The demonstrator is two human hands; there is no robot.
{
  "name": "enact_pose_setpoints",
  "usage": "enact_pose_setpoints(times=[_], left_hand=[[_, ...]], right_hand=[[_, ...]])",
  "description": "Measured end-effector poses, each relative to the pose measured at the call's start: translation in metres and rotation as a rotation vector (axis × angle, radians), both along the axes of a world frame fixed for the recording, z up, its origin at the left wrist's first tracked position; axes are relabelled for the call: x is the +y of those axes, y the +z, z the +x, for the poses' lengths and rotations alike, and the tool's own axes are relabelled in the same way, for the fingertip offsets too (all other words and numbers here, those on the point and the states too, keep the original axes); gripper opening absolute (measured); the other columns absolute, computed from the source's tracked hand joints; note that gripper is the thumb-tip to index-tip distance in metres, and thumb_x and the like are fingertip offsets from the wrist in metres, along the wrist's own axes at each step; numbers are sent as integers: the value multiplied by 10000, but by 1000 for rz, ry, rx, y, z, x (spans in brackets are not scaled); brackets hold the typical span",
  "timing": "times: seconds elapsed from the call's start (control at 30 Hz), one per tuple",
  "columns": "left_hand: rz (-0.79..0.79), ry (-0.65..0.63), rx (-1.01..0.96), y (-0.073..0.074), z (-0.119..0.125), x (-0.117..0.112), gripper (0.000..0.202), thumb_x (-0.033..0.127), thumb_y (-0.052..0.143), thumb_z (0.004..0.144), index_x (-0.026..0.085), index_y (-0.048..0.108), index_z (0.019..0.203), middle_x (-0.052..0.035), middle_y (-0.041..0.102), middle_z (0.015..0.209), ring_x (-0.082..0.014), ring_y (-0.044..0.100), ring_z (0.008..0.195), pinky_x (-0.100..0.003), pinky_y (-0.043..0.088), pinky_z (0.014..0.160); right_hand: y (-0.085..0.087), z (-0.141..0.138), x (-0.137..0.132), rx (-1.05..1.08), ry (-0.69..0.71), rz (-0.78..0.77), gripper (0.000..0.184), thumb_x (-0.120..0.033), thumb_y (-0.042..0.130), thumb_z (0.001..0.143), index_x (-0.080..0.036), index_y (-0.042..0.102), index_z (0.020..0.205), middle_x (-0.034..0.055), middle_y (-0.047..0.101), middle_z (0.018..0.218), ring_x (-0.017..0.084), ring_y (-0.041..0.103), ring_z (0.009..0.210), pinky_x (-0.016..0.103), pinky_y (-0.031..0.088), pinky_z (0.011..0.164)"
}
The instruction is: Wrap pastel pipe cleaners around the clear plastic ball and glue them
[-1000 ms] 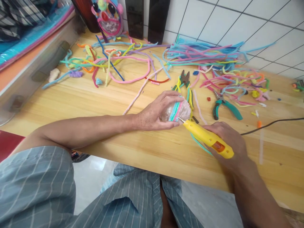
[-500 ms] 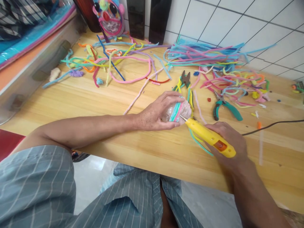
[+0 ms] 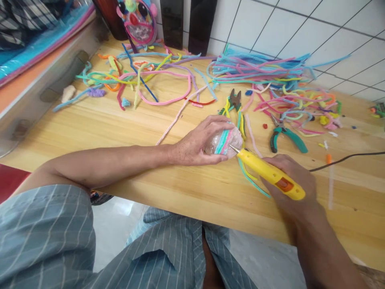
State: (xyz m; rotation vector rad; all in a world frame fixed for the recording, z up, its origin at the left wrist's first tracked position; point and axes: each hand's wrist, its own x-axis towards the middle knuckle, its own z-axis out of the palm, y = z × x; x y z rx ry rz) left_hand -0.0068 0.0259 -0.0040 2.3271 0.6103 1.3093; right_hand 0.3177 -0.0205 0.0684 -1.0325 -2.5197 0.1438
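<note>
My left hand is closed around a small clear rounded object wrapped with pink and teal pipe cleaners, holding it down on the wooden table. My right hand grips a yellow glue gun with an orange trigger. Its metal tip touches the right side of the wrapped object. Loose teal and yellow pipe-cleaner ends trail from the object under the gun.
Many coloured pipe cleaners lie scattered across the back of the table. Teal-handled pliers and a second pair of pliers lie just behind my hands. A black cord runs off to the right. A toy face stands at the back.
The glue gun's tip has slid a little to the right along the wrapped object, and my right hand moved with it. My left hand has kept still.
</note>
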Motion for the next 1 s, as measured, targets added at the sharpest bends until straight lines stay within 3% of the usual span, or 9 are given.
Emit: enact_pose_setpoints(times=[0.2,0.43,0.6,0.73,0.9,1.0], left_hand=[[-53,-6,5,-1,-1,0,824,614,812,994,361,451,1690,-155,610,1623,-396,551,1586,-683,504,1308],[-28,2,-4,-2,0,1,824,613,813,988,345,452,1680,-163,619,1602,-387,566,1568,-662,513,1300],[-68,4,5,1,-1,-1,814,569,819,985,360,447,1678,-157,601,1631,-392,545,1593,-663,492,1317],[-74,20,33,2,-1,-2,797,622,797,992,338,471,1661,-169,617,1616,-394,548,1593,-686,505,1308],[-82,15,43,2,-1,-1,795,624,798,988,331,477,1654,-171,615,1628,-396,547,1596,-689,504,1308],[-65,3,36,2,-2,-1,809,589,812,985,333,456,1665,-170,615,1623,-398,548,1591,-680,498,1311]], right_hand=[[0,0,0,-66,24,-67,148,-232,625,965,-259,751,891,43,728,713,260,703,655,380,535,657],[3,2,-3,18,5,-28,198,-254,636,992,-289,769,1135,44,859,956,260,795,793,373,591,701],[3,1,-1,-72,-42,-75,189,-302,632,980,-292,807,1048,59,834,861,278,775,735,394,572,655],[1,1,-1,-42,-71,-86,226,-325,623,967,-297,825,1063,61,825,861,289,767,740,401,560,652],[2,1,0,-106,-83,-169,159,-309,656,920,-275,811,911,68,767,764,281,729,695,398,550,665],[3,0,1,-77,-61,-147,171,-283,653,929,-275,820,964,68,793,802,281,753,723,398,579,695]])
